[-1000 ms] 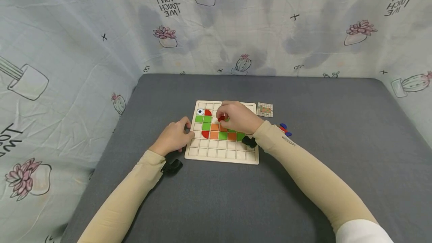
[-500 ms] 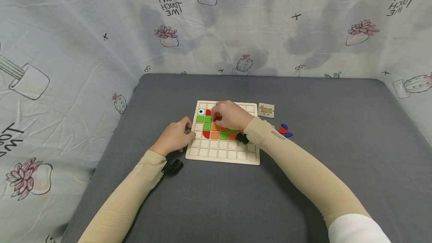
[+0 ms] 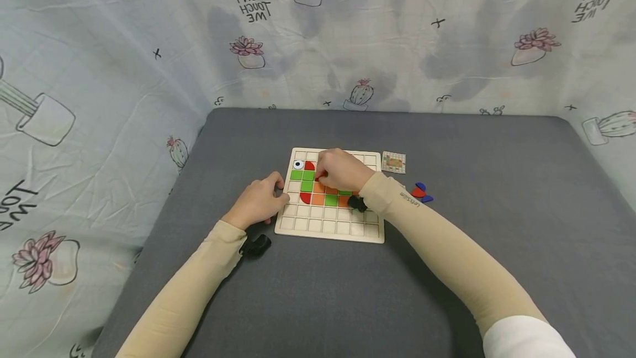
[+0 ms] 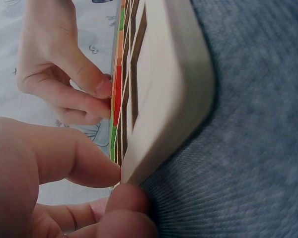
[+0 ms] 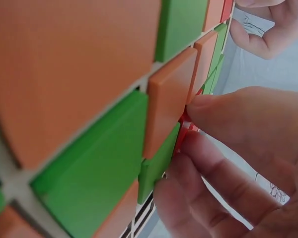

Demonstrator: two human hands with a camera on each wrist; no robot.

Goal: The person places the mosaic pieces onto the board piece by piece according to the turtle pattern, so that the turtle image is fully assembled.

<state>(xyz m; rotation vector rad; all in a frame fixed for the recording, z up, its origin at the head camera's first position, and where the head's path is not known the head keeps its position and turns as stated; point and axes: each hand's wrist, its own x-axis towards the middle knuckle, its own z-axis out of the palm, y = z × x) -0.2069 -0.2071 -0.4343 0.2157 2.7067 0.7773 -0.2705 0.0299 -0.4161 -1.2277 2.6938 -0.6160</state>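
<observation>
A pale wooden grid board [image 3: 328, 227] lies on the table, with green and orange square tiles, red rounded tiles and an eye tile [image 3: 298, 164] set in its cells. My left hand [image 3: 256, 198] holds the board's left edge; thumb and fingers meet at its corner in the left wrist view. Over the upper part of the board, my right hand [image 3: 343, 170] pinches a small red tile [image 5: 181, 135] between thumb and fingers, low against the cells beside an orange tile [image 5: 171, 99]. Most of the red tile is hidden by the fingers.
A small pattern card [image 3: 394, 162] lies by the board's upper right corner. Loose blue and red rounded tiles [image 3: 418, 193] sit right of the board, near the right sleeve. A printed cloth [image 3: 318, 43] hangs behind the grey table [image 3: 308, 297].
My right hand has moved a little left across the board with the red tile and lowered to the cells. The left hand stays at the board's edge.
</observation>
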